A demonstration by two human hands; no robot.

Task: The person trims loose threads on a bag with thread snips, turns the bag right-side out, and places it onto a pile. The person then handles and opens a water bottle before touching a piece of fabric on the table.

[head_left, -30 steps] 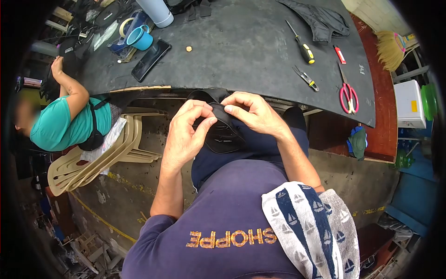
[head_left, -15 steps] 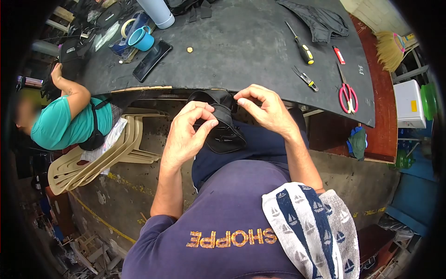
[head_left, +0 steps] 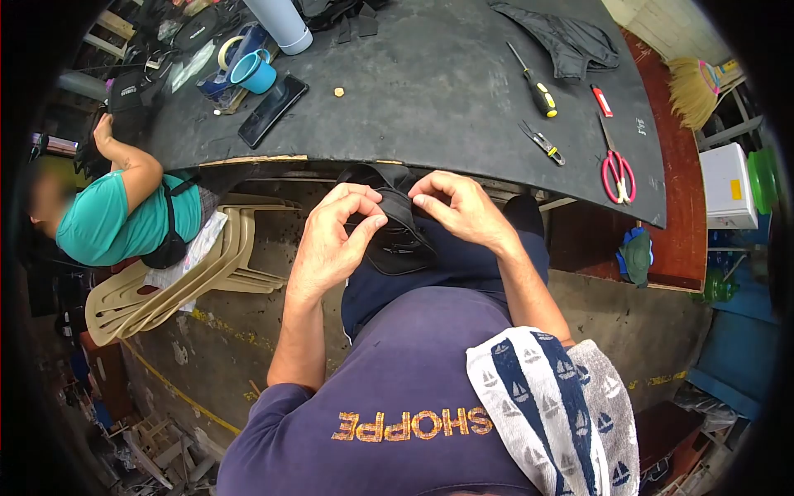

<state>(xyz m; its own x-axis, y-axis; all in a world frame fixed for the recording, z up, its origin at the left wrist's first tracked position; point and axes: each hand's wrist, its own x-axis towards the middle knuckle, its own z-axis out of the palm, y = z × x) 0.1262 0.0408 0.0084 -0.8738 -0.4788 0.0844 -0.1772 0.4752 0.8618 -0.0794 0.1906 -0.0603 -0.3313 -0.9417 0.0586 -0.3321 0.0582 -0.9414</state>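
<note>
In the head view, a black fabric item [head_left: 402,248] lies over the person's lap, just below the near edge of the dark tabletop [head_left: 397,99]; the left hand [head_left: 335,236] has its thumb and forefinger pinched on the item's left side, the other fingers curled; the right hand [head_left: 465,211] is bent in at the item's upper right side, thumb and forefinger close together, though whether they grip the fabric or something thin I cannot tell.

On the tabletop, to the left, a black phone [head_left: 274,111] lies beside a light-blue mug [head_left: 254,73], with a roll of tape [head_left: 228,53] behind the mug and a grey-blue cylinder [head_left: 284,26] near it; a small tan piece [head_left: 339,93] sits to the right of the phone; to the right lie a screwdriver [head_left: 538,89], small snips [head_left: 544,145], a red-handled tool [head_left: 600,101] and pink-handled scissors [head_left: 617,169], with black cloth [head_left: 566,41] behind them; a patterned towel [head_left: 550,405] hangs over the person's right shoulder; a co-worker [head_left: 120,215] in a green shirt is at the left, by stacked beige chairs [head_left: 186,285].
</note>
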